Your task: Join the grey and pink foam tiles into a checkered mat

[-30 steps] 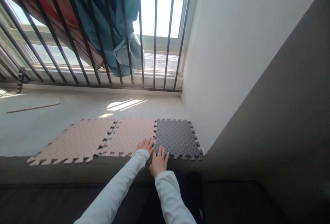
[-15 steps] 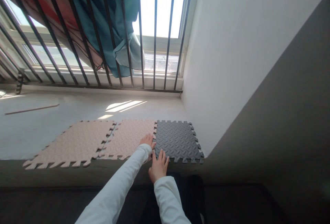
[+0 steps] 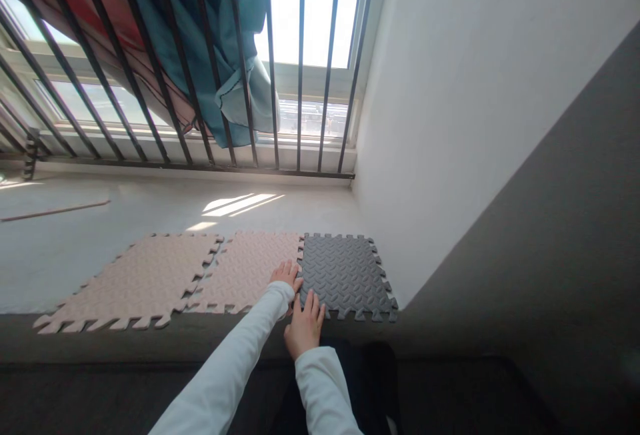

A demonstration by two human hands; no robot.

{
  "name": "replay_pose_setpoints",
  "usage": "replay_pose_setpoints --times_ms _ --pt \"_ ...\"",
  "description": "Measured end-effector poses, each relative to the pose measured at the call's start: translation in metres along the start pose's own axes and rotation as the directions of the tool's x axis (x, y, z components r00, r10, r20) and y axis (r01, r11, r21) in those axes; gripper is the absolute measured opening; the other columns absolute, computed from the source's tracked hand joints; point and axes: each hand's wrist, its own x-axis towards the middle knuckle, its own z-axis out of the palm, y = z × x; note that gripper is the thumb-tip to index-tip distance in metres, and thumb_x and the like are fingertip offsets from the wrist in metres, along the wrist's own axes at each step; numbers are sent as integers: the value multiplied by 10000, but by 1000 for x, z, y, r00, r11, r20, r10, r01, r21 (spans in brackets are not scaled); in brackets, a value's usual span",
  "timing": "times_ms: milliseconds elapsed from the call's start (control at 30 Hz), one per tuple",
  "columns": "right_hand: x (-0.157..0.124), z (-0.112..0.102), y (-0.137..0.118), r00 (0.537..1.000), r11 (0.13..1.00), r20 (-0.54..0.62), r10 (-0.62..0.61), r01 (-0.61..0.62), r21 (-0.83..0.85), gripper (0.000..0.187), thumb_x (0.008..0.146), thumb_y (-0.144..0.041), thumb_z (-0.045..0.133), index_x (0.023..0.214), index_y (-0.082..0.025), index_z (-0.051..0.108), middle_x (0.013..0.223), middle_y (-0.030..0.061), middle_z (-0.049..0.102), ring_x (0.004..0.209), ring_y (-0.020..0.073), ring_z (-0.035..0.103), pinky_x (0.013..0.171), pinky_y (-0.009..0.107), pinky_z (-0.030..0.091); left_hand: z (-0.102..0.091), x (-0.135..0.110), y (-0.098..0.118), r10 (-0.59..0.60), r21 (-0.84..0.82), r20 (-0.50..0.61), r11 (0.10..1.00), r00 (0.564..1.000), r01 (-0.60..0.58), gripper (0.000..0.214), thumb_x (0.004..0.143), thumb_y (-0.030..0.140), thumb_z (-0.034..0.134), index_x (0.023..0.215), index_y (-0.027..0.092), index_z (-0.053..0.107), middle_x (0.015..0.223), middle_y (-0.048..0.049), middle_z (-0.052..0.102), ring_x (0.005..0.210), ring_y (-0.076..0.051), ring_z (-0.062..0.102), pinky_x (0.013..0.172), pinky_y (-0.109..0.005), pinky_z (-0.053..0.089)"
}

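My left hand (image 3: 286,275) lies open on the right edge of the middle pink foam mat tile (image 3: 250,265), beside its seam with a dark grey foam mat tile (image 3: 345,271). At the near left corner of the grey tile rests my right hand (image 3: 305,327), fingers extended. The grey and middle pink tiles meet edge to edge, their toothed borders touching; my hands hide the near part of that seam. A second pink foam mat tile (image 3: 140,275) lies to the left, a narrow gap between its teeth and the middle tile.
All tiles lie on a pale ledge (image 3: 30,261), overhanging its front edge slightly. Behind stands a black metal railing (image 3: 210,167), with blue and red cloth (image 3: 200,55) hanging before a window. A thin stick (image 3: 60,210) lies at left. A white wall (image 3: 425,121) rises at right.
The view has shifted slightly. Both hands stay at the seam between the pink and grey tiles, with hardly any movement.
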Motion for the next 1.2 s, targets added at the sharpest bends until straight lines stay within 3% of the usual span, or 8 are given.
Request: replay_pose_setpoints --times_ms 233,367,600,733,1033,1200 --pt "2 -3 -6 1000 997 -10 21 -20 75 535 648 -188 489 1180 -141 517 1377 146 308 1276 269 219 1044 436 94 -36 6 6 27 48 63 998 998 -30 464 805 503 310 1170 282 492 1318 -78 431 1190 -268 379 955 -495 294" --pt "0 -4 -5 1000 995 -11 23 -22 97 564 614 -180 505 1177 -147 517 1375 153 308 1274 274 224 1041 443 96 -51 18 12 21 33 62 999 998 -23 467 830 442 291 1228 240 427 1373 -69 360 1247 -245 306 987 -493 274" --pt "0 -5 -2 999 993 15 35 -36 109 549 632 -195 512 1180 -186 517 1383 141 298 1274 266 226 1039 443 105 -41 31 12 63 40 76 997 995 -66 452 811 348 381 1249 240 391 1406 -56 305 1303 -215 202 1031 -462 239" --pt "1 -5 -3 999 995 15 31 -32 96 569 642 -204 513 1210 -187 488 1382 141 300 1275 268 223 1037 453 110 -35 40 5 137 14 52 990 989 -137 423 816 276 364 1237 270 396 1385 -12 349 1308 -177 194 1046 -443 233" --pt "3 0 -5 999 996 -14 31 -30 89 518 642 -208 517 1158 -160 535 1356 166 339 1259 294 253 1026 484 113 -32 55 2 140 -23 91 990 986 -138 437 758 276 457 1190 211 483 1333 -19 427 1280 -146 270 1064 -254 228" --pt "3 2 -7 999 996 -30 36 -34 83 554 649 -220 514 1198 -143 502 1347 167 353 1255 297 258 1029 484 106 -19 42 2 116 -21 97 993 989 -114 513 807 308 361 1314 240 316 1413 -13 294 1299 -153 231 1064 -366 232"
